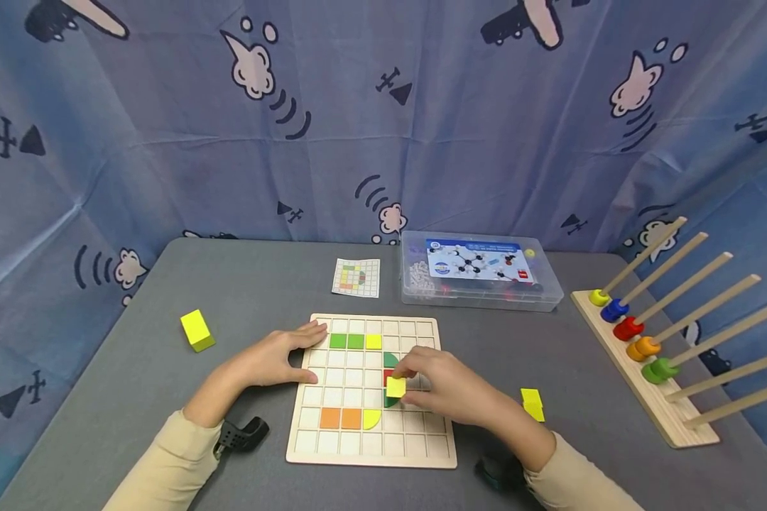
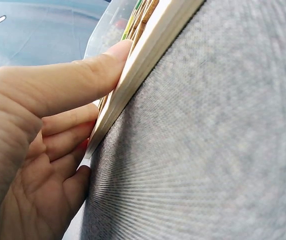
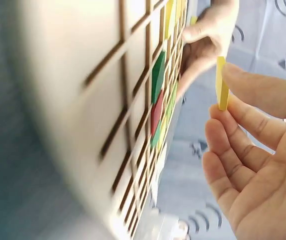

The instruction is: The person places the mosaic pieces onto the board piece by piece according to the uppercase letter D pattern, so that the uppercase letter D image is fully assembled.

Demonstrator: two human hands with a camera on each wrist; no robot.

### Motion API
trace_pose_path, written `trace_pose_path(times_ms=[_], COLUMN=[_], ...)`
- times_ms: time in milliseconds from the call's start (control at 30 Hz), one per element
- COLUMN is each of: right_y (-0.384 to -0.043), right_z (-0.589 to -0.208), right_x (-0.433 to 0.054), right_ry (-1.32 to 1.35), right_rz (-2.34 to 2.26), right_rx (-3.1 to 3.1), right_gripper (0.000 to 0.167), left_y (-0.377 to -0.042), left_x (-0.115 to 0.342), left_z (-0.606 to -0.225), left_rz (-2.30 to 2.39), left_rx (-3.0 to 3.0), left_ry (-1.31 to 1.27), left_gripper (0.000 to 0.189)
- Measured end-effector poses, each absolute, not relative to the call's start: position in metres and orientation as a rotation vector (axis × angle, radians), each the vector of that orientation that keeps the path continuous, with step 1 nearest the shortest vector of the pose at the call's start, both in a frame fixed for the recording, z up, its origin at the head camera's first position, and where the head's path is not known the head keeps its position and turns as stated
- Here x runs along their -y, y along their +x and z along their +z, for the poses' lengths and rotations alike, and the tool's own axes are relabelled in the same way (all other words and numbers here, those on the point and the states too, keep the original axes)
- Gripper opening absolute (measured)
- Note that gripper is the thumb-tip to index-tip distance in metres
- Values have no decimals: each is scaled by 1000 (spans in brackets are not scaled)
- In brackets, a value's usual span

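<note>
A pale wooden grid board (image 1: 372,463) lies on the grey table. My left hand (image 1: 275,360) rests at its left edge, thumb and fingers spread along the rim; the left wrist view shows the thumb (image 2: 78,82) laid on the board's edge. Between thumb and fingertips, my right hand (image 1: 450,383) pinches a yellow square tile (image 1: 395,387), held above the board in the right wrist view. Under it, a red tile (image 3: 156,111) and dark green quarter-round tiles (image 1: 390,360) sit in one column. Green squares (image 1: 338,341), a yellow square (image 1: 373,342), orange squares (image 1: 329,419) and a yellow quarter-round (image 1: 371,419) fill other cells.
Behind the board lie a printed pattern card (image 1: 356,277) and a clear plastic case (image 1: 482,294). A wooden peg rack (image 1: 645,376) with coloured beads stands right. Yellow tiles lie stacked at left (image 1: 197,331), with more yellow tiles (image 1: 532,404) near the right forearm.
</note>
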State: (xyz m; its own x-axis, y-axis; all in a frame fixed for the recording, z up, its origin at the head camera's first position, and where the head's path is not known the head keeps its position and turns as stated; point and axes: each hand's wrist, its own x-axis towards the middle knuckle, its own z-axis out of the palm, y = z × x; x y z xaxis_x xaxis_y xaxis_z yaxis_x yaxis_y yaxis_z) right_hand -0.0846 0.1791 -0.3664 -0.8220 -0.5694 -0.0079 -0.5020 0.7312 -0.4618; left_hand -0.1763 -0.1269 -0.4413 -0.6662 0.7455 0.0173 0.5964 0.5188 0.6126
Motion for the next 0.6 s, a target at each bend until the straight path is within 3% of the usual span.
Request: trace_pose_path(times_ms=[600], right_y=[-126], right_z=[-380], right_x=[-95], right_ry=[-1030], right_rz=[-398], right_rx=[-2547], right_gripper=[21], left_y=[-176], left_x=[126], left_z=[-441], left_rz=[882], left_rx=[-2508], left_ry=[1120], left_gripper=[79])
